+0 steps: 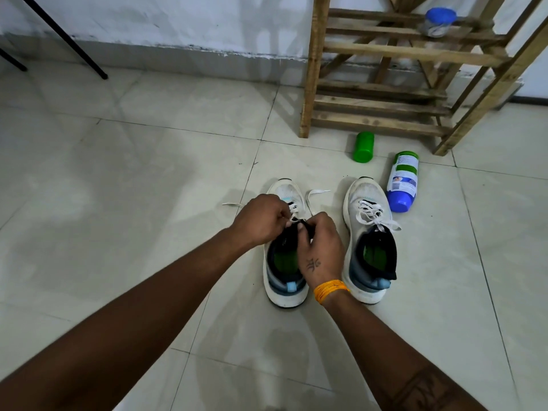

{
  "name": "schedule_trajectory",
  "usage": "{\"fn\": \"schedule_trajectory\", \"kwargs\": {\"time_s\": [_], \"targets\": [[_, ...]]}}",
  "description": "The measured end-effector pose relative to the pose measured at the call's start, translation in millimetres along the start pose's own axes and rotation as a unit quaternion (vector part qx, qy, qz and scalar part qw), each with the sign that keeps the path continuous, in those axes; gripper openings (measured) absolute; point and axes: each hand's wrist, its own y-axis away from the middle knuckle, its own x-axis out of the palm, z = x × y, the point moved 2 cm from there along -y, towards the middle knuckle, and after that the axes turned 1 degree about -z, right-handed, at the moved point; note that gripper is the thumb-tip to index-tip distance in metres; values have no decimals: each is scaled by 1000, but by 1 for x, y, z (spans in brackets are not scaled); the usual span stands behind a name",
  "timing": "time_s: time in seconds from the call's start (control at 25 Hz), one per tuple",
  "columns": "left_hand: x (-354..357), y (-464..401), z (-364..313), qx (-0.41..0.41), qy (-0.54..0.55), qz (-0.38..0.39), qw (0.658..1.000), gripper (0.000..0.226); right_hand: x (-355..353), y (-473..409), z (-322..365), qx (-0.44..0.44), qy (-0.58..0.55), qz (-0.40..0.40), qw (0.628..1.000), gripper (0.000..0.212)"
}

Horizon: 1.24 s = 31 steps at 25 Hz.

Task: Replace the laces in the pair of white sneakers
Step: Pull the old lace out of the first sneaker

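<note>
I have both hands over the left sneaker (286, 247), which stands on the floor tiles (148, 173) just below frame centre, toe toward twelve o'clock. My left hand (261, 219) has its fingers curled tight and pinching the white lace (314, 194) near the upper eyelets; my right hand (321, 247), at its four o'clock, curls its fingers round the black tongue and collar edge, and seems to pinch the lace too, though the exact contact is hidden between the knuckles.

The lace I judge light, limp and flat, a little slippery, so it wants a fingertip pinch close to the eyelet or right at the stiff tip. The shoe is light and soft in the upper, likely to slide on smooth tile unless the collar is held down.

The loose ends of the lace trail out at ten and one o'clock from the toe. The shoe is white knit, greyed at the toe, with a blue-grey heel and green insole. The right sneaker (369, 238) stands just beside it at three o'clock, laced and tied in a loose bow.

A blue-capped bottle (403, 180) lies near its toe at one o'clock.
</note>
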Motion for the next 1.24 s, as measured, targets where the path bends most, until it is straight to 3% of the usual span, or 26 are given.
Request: {"fn": "schedule_trajectory", "kwargs": {"time_s": [0.08, 0.12, 0.16, 0.24, 0.28, 0.36, 0.4, 0.52, 0.6, 0.64, 0.68, 0.72, 0.8, 0.84, 0.88, 0.96, 1.0, 1.04, 1.12, 1.24], "targets": [[0, 0, 2, 0, 38, -44, 998, 7, 2, 4, -3, 37, -49, -26, 998, 16], [1, 2, 4, -48, 120, -100, 987, 8, 3, 6, -3, 52, -67, -34, 996, 16], [3, 6, 5, -146, 259, -157, 942, 11, 4, 7, -2, 62, -78, -42, 994, 16], [13, 16, 3, -309, 460, -198, 808, 14, 4, 7, 0, 58, -81, -58, 993, 15], [15, 18, 1, -325, 457, -196, 804, 12, 4, 7, 1, 48, -77, -57, 994, 14], [14, 18, 1, -229, 307, -183, 905, 7, 5, 7, 0, 31, -65, -39, 997, 15], [12, 19, -1, -152, 236, -151, 948, 17, 5, 6, -1, 22, -60, -31, 997, 15], [4, 13, -6, 5, 109, -77, 991, 28, 5, 6, -2, 11, -60, -20, 998, 14], [-4, 5, -7, 69, 28, -49, 996, 18, 4, 6, -2, 16, -62, -25, 998, 14], [-5, 3, -8, 74, 32, -53, 995, 13, 2, 5, -3, 23, -60, -31, 997, 15], [-8, 0, -5, 29, 89, -91, 991, 11, 1, 5, -4, 33, -57, -39, 997, 15], [-13, 0, 3, -74, 203, -147, 965, 15, -1, 4, -5, 40, -56, -45, 997, 16], [-15, 2, 23, -296, 398, -225, 839, 21, -1, 4, -4, 41, -53, -43, 997, 16], [-13, 6, 26, -328, 396, -230, 826, 20, -1, 5, -3, 34, -51, -37, 997, 16], [-12, 8, 25, -305, 344, -229, 858, 18, 0, 7, -1, 25, -51, -30, 998, 16], [-10, 9, 10, -141, 175, -191, 956, 29, 1, 8, 1, 11, -53, -25, 998, 17], [-9, 6, 2, -55, 90, -150, 983, 39, 1, 7, 1, 9, -53, -25, 998, 17], [-8, 2, -4, 3, 18, -99, 995, 42, 1, 6, 1, 8, -50, -24, 998, 17], [-6, -1, -15, 40, -71, -4, 997, 28, 1, 6, -1, 8, -46, -17, 999, 17], [-9, -3, -13, 26, -48, 43, 998, 14, 0, 7, -1, 11, -45, -24, 999, 17]]}}
